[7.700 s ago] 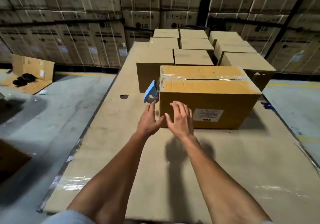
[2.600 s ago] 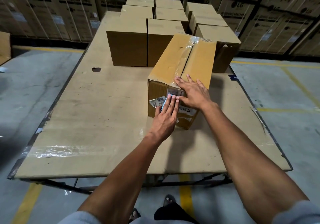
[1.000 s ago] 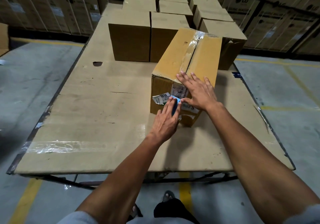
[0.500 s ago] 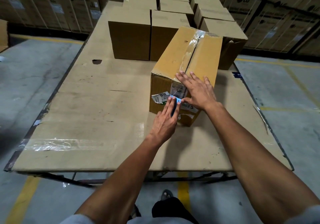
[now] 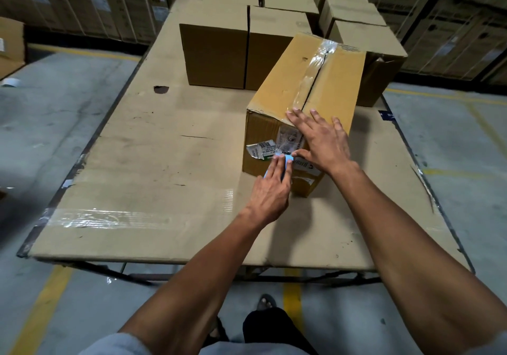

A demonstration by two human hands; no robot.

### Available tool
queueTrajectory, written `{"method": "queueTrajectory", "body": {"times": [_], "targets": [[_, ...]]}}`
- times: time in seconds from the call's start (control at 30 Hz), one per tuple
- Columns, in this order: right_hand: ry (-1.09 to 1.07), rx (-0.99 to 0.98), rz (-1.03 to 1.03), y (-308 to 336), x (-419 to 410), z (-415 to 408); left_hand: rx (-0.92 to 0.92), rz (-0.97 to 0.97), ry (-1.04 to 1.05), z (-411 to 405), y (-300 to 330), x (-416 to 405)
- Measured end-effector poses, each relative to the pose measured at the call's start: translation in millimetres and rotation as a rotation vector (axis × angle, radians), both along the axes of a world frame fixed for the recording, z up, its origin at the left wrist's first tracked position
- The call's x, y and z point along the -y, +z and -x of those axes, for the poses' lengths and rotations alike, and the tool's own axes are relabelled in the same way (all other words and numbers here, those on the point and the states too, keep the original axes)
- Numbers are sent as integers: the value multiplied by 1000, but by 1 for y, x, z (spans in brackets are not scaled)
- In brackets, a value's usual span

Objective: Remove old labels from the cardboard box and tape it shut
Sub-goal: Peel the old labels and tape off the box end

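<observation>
Cardboard covered the tabletop (image 5: 164,168), and the box (image 5: 323,86) sat right of its centre, angled, one end turned toward the near edge. Clear tape (image 5: 312,72) ran along the top seam. On the near end face a torn label (image 5: 262,149) curled loose at its left, printed with a barcode; a second white label (image 5: 307,166) was stuck lower right on the same face.

The right hand (image 5: 323,140) lay flat with fingers spread over the top near edge of the box, thumb down on the end face. The left hand (image 5: 270,193) had straight fingers pressed together against a small blue scraper (image 5: 288,159), its tip touching the face where the torn label met the other one. How much of the tool sat under the hand, could not tell.

Other boxes (image 5: 216,55) stood in rows toward the far edge, plain brown, closed; one (image 5: 381,77) at the right was just behind the box. A dark hole (image 5: 161,89) showed in the cardboard left of centre. Wide tape strip (image 5: 107,219) lay across the near left corner. Concrete floor (image 5: 63,97) with yellow lines lay around the table.
</observation>
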State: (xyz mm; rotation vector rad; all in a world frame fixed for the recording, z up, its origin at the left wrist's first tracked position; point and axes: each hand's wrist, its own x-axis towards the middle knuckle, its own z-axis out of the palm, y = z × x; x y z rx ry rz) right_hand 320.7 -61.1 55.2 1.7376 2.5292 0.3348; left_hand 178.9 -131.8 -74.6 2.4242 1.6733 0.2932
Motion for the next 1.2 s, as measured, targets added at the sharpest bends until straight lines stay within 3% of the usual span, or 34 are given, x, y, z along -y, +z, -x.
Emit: {"method": "queueTrajectory", "body": {"times": [0.13, 0.4, 0.53, 0.67, 0.83, 1.0, 1.2], "targets": [[-8, 4, 2, -2, 1, -3, -52, 109, -13, -1, -24, 19], [-11, -11, -3, -6, -4, -6, 23, 49, -1, 13, -22, 20], [-4, -33, -12, -8, -2, -6, 234, -116, -48, 23, -20, 16], [38, -58, -51, -12, 2, -9, 426, -86, -31, 32, 10, 19], [197, 93, -105, -24, 18, -15, 814, 174, 169, 47, 35, 9], [270, 64, -131, -45, 41, -6, 1190, 409, 196, 64, 52, 5], [389, -20, -144, -43, 41, 11, 1408, 648, 161, 86, 64, 4]]}}
